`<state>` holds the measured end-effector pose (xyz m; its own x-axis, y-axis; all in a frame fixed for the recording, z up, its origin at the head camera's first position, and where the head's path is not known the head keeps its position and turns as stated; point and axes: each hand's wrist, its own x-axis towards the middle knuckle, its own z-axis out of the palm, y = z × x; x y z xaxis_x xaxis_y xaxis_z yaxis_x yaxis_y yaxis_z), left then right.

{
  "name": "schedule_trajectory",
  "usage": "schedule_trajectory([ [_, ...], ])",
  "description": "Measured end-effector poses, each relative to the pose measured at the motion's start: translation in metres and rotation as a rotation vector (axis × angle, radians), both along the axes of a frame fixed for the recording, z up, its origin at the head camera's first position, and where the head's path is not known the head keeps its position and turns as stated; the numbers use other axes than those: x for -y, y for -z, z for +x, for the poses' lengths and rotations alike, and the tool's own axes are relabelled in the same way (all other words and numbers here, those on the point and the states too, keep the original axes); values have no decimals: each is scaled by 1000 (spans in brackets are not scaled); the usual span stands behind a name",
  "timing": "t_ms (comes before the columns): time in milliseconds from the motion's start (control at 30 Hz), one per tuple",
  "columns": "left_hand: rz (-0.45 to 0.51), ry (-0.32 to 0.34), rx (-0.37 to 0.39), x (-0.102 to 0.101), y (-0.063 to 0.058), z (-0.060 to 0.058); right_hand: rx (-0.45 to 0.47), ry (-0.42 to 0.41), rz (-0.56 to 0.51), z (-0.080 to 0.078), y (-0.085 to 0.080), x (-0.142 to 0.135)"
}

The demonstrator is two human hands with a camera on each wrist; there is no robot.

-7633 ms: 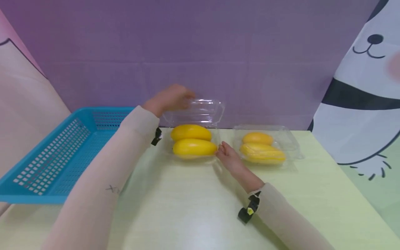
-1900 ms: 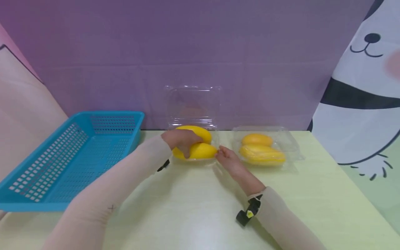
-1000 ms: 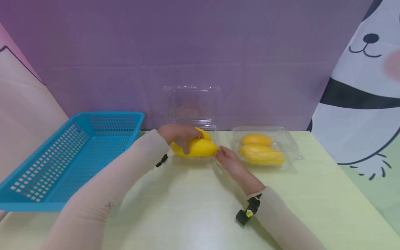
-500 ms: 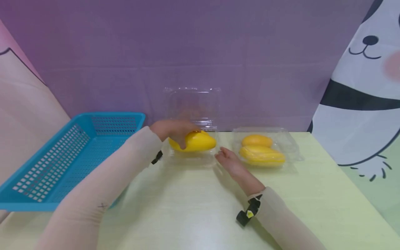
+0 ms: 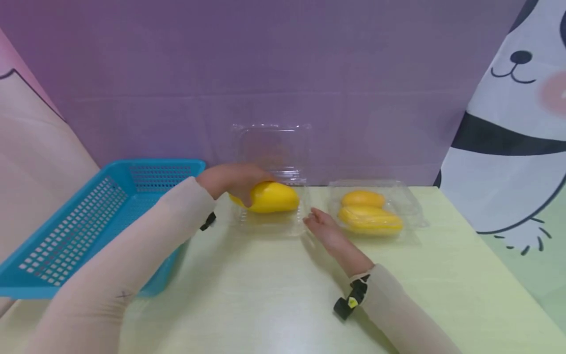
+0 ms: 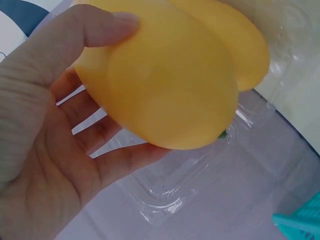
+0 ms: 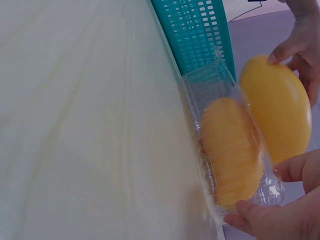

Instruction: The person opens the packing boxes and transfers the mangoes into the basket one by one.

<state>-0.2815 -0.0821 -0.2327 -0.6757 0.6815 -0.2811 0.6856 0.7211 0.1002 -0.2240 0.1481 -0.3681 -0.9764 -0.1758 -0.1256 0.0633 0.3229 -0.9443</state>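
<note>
My left hand (image 5: 236, 181) grips a yellow mango (image 5: 276, 197), thumb on one side and fingers beneath. In the left wrist view the mango's green stem tip shows. It is raised over a clear plastic clamshell box (image 5: 247, 227), whose lid (image 5: 271, 142) stands upright at the back. A second mango (image 7: 230, 150) lies in the box in the right wrist view; from the head, the held one hides it. At the box's right end, my right hand (image 5: 327, 230) pinches the edge between thumb and fingers.
A blue perforated basket (image 5: 163, 285) stands at the left, partly behind my left sleeve. Right of my right hand, another clear box (image 5: 409, 206) contains an orange-yellow mango (image 5: 362, 198) and a longer yellow fruit (image 5: 371, 219). A purple cloth (image 5: 283, 59) hangs behind the table.
The lid has swung up and my left hand has let go of it. That hand then took the front mango, lifted it and moved it left. My right hand has stayed at the box's end.
</note>
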Motion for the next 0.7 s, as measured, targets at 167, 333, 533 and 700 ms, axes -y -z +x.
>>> schedule_trajectory([
  [167,-8,15,-32,5,-3,1,11,16,18,1,0,-1],
  [333,-2,27,-61,9,-5,1,-17,13,-9,1,1,-1],
  [533,18,21,-56,15,-8,0,-20,0,-39,0,2,-1],
  [700,38,30,-76,22,-11,-2,-28,1,-61,1,3,-1],
])
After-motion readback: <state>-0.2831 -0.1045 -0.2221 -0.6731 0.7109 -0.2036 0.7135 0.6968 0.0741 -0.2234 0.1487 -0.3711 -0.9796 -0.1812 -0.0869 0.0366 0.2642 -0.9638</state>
